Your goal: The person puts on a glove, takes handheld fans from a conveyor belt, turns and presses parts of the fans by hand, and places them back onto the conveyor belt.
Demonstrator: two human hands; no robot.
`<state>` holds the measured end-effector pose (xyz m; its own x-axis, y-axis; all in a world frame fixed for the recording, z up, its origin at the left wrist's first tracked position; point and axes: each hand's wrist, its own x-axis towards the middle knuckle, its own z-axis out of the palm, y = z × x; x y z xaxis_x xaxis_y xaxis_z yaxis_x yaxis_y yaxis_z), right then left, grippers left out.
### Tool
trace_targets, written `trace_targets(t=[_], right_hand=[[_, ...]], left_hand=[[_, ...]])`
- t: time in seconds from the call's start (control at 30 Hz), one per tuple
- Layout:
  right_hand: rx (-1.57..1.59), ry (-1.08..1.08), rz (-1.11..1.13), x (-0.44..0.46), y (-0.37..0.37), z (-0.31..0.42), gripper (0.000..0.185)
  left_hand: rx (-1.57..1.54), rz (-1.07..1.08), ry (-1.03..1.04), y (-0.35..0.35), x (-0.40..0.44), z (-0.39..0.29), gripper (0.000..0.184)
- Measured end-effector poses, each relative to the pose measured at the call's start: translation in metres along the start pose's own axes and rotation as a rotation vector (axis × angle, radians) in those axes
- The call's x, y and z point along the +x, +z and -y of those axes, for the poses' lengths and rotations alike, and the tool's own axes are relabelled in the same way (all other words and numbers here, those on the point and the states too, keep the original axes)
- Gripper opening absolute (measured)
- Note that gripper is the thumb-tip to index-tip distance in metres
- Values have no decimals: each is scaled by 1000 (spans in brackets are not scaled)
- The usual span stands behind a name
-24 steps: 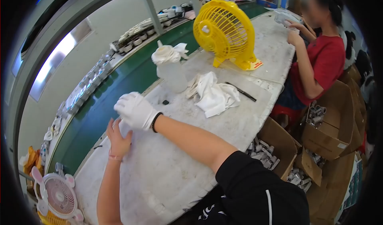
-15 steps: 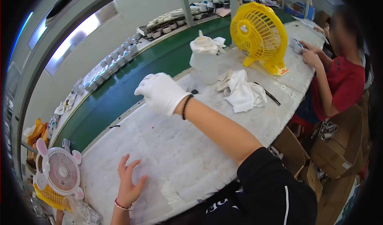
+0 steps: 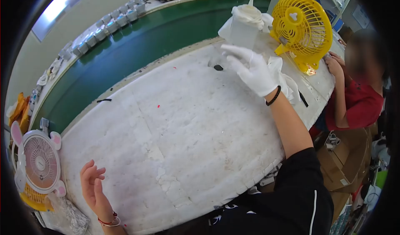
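Note:
Gloved in white, my right hand (image 3: 252, 70) is raised over the table's far right part, fingers apart and nothing held. It is close to a white cloth (image 3: 287, 79) and a translucent container (image 3: 243, 33) topped with white cloth. A small black piece (image 3: 218, 67) lies left of its fingers. My bare left hand (image 3: 95, 189) hovers above the white tabletop (image 3: 137, 160) at the lower left, fingers slightly curled and apart, holding nothing. The nearest thing to it is a clear plastic bag (image 3: 75, 218).
A yellow fan (image 3: 302, 29) stands at the upper right, a white rabbit-eared fan (image 3: 40, 162) at the left. Behind the table runs a green belt (image 3: 125, 47) with a row of grey parts (image 3: 111, 26). A person in red (image 3: 362, 106) sits at the right, near cardboard boxes (image 3: 346, 160).
My gloved right hand has moved right, toward the cloth and container, and its fingers have spread. My left hand has moved left and away from it. The view has shifted too.

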<state>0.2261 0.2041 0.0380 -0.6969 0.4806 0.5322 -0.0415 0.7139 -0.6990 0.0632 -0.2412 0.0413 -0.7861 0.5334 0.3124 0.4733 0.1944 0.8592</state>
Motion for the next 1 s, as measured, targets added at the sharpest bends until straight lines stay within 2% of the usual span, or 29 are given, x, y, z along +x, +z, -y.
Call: trace_targets(t=[0.1, 0.2, 0.3, 0.4, 0.47, 0.5, 0.57, 0.73, 0.87, 1.0], right_hand=[[116, 15, -7, -3, 0, 4, 28], [-16, -145, 104, -7, 1, 15, 26], [64, -31, 457, -12, -13, 31, 23], [63, -189, 795, -18, -17, 42, 22], [63, -176, 941, -25, -9, 47, 23], [64, -173, 1012, -26, -4, 49, 23], [27, -180, 1040, -28, 4, 46, 23], [56, -22, 1059, -28, 11, 48, 21], [-48, -202, 952, -26, 14, 51, 15], [-11, -139, 932, -31, 13, 52, 11]], left_hand=[[-61, -21, -101, 1, 2, 4, 27], [-155, -51, -185, 4, -1, 6, 26], [-247, -27, -205, 4, -3, 6, 26], [-279, 43, -214, -4, -4, 14, 26], [-287, 84, -203, -5, -4, 13, 27], [-242, 40, -219, -2, -4, 11, 27], [-155, -51, -249, 8, -5, 5, 27], [-196, -8, -247, 11, -6, 2, 26], [-179, 56, -210, 13, -2, -2, 26], [-181, 10, -224, 11, -7, 0, 25]])
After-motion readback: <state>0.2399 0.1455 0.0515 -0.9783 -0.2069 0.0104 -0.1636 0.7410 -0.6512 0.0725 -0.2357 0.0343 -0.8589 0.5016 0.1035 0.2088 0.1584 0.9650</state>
